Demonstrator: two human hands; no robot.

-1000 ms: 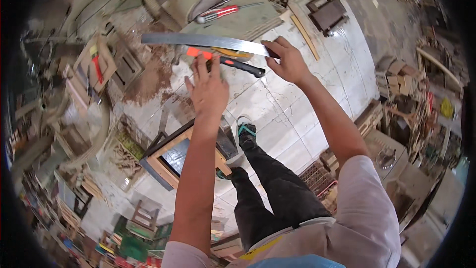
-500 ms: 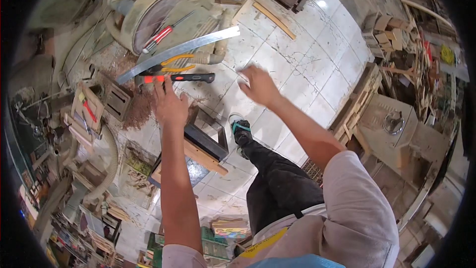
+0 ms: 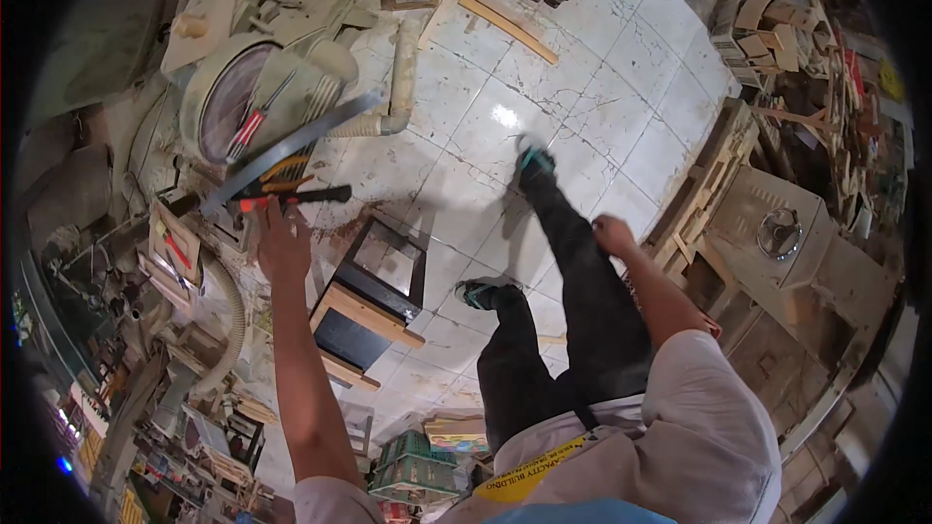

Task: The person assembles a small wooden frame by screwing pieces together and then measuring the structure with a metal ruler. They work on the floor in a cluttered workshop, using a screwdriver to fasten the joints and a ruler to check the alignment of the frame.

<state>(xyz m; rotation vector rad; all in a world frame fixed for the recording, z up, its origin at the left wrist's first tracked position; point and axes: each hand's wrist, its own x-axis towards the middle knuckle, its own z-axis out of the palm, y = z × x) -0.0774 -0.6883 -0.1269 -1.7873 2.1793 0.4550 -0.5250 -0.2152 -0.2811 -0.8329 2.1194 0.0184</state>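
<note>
My left hand reaches to the hammer, its outstretched fingertips touching near the red end of the hammer's black handle. Just beyond the hammer are yellow-handled pliers, a long flat metal bar and a red-and-white screwdriver. These tools lie together by the round disc of a dusty machine. My right hand hangs beside my right leg, its fingers curled in and nothing visible in them.
A disc machine stands at the left with a pipe. Below it is a black-framed wooden piece. A wood strip lies on the tiled floor. At right stand a box of offcuts and a grey machine.
My right hand has dropped from the front to beside my right leg, and its fingers have curled. My right foot has stepped forward. The left hand stays at the hammer as the view shifts.
</note>
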